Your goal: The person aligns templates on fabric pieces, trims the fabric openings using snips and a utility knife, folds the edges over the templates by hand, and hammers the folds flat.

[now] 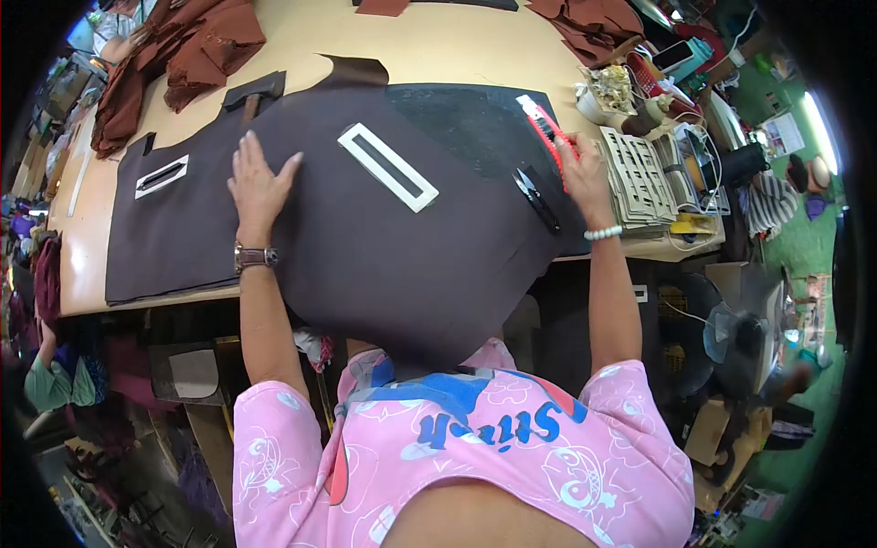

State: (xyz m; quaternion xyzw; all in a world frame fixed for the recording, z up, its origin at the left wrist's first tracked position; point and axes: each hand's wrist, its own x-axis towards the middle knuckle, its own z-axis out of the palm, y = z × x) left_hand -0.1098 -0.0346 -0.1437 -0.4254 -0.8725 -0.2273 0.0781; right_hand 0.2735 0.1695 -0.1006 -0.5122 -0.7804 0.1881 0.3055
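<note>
My left hand (260,185) lies flat with fingers spread on a large dark brown leather-like sheet (393,256), which hangs over the table's front edge toward my lap. My right hand (587,178) is closed around a red utility knife (544,130), above the right end of a black cutting mat (438,105). A white slotted template (388,168) rests on the sheet between my hands. Black-handled thread snips (536,199) lie left of my right hand. Beyond my left fingertips is a dark-headed hammer (254,91) with a wooden handle, partly hidden by the sheet.
A second white template (183,167) with a dark pen-like object lies on the sheet at left. Reddish-brown material (215,55) is heaped at the back left. Stacked cut-out templates (635,178), a white container (594,105) and a phone (673,57) crowd the right side.
</note>
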